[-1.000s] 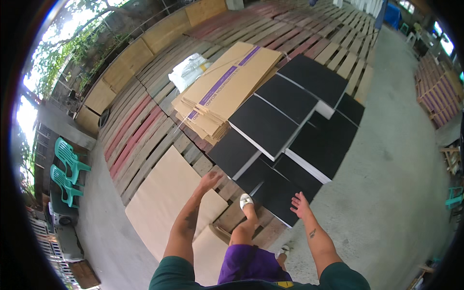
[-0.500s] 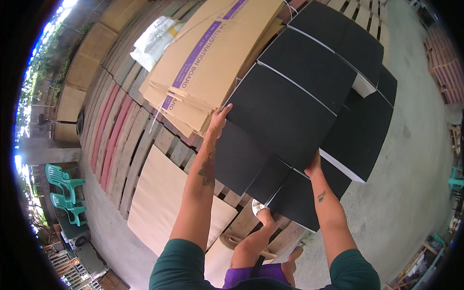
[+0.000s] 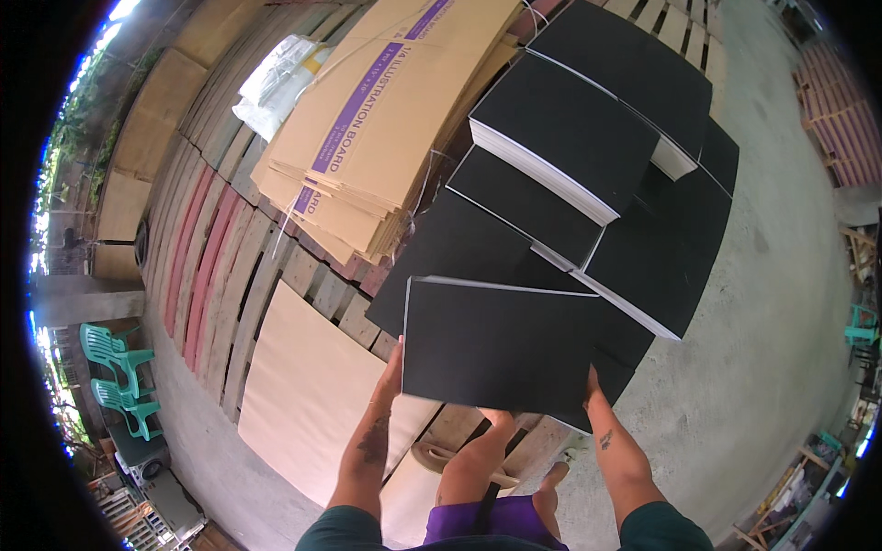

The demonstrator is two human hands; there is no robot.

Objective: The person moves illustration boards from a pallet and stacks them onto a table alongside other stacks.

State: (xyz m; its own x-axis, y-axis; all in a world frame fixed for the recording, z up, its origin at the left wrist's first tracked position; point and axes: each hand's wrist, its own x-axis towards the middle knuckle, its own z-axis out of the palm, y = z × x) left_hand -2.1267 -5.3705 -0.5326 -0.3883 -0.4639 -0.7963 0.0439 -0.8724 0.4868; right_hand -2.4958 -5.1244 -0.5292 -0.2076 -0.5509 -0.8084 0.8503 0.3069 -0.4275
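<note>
Between my hands is a stack of black boards (image 3: 496, 344) with thin white edges, held in front of me above other black boards. At its left edge, my left hand (image 3: 392, 369) is closed around the side, its fingers partly hidden behind. My right hand (image 3: 593, 384) grips the right side near the lower corner, with most fingers out of sight underneath. Beyond lies a tall block of black boards (image 3: 570, 129) showing a thick white layered edge. Lower black boards (image 3: 657, 253) spread out to the right of it.
Flattened brown cartons with purple print (image 3: 367, 119) are piled at the back left, beside a white plastic bundle (image 3: 276, 83). Wooden pallets (image 3: 220, 248) lie underneath. A beige sheet (image 3: 303, 395) and a roll (image 3: 427, 487) are near my legs. Green chairs (image 3: 119, 358) stand far left.
Both hands have drawn the stack of black boards off the pile toward my body. Its former place now shows lower boards and the white layered edge of the block behind.
</note>
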